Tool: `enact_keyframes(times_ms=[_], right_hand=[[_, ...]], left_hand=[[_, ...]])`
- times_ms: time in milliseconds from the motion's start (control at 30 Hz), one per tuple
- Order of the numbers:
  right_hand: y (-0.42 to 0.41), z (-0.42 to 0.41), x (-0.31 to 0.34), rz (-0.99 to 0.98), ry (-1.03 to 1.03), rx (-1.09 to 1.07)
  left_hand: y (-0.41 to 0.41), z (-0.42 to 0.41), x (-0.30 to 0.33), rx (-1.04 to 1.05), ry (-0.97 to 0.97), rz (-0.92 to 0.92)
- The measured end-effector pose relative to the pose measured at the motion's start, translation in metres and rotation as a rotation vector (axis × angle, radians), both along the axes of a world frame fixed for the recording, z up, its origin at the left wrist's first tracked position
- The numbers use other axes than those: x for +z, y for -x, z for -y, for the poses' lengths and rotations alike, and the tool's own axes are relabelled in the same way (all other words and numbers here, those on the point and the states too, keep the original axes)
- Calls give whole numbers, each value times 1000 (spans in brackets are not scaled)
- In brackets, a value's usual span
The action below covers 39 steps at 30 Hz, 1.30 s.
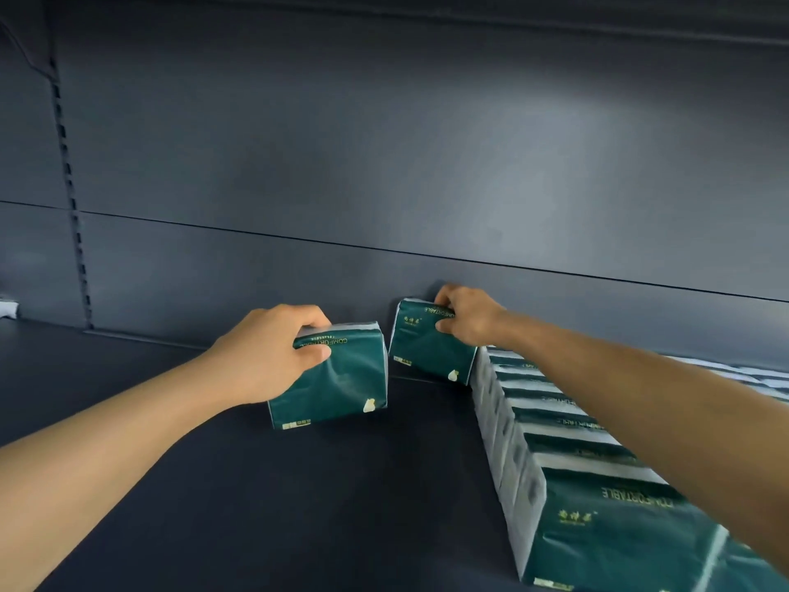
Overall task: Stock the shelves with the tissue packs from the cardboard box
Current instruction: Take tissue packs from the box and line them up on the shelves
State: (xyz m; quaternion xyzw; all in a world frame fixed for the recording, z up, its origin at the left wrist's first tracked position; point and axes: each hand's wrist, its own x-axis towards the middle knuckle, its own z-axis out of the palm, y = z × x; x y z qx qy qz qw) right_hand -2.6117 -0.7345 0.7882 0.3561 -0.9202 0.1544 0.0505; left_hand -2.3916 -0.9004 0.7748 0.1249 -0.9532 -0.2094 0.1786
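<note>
Head view, shelf bay. My right hand [463, 316] pinches the top edge of a green tissue pack [429, 348], thumb on the near face and fingers curled over the back, holding it upright at the rear of the dark shelf [299, 484], close to or against the back panel [384, 164]; contact there I cannot tell. This pack stands just beside the far end of the stocked row [555, 425], which runs from the back panel towards me along the right. My left hand [273, 352] grips a second pack [341, 378] the same way; this one stands upright on the shelf, left of and nearer to me than the first, a narrow gap between them. Both packs show their broad faces to me, long axes running left to right. I judge the coming move to be a short push of the left pack rearward and rightward; the left hand is nearer.
</note>
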Motion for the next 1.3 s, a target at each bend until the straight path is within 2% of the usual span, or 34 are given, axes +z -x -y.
enact_keyframes(times_ms=[167, 267, 367, 533, 733, 800, 1000, 1167, 1300], right_hand=[[5, 2, -16, -77, -41, 8], [0, 2, -22, -338, -195, -12], [-3, -1, -15, -509, -216, -40], [-2, -6, -8, -477, -308, -114], [-1, -7, -13, -483, -300, -101], [-2, -10, -6, -415, -260, -109], [-1, -43, 33, -185, 65, -63], [-2, -81, 38, -166, 74, -78], [2, -101, 30, -176, 20, -84]], left_hand=[[8, 3, -7, -9, -7, 7], [12, 2, -12, -12, -7, 13], [14, 2, -14, -20, -11, 19], [16, 2, -16, -26, -16, 7], [22, -1, -19, -35, -6, -4], [28, -5, -19, -43, -10, -10], [64, -26, -17, -79, 1, -61], [105, -51, -23, -88, 103, -117], [132, -67, -37, -79, 92, -164]])
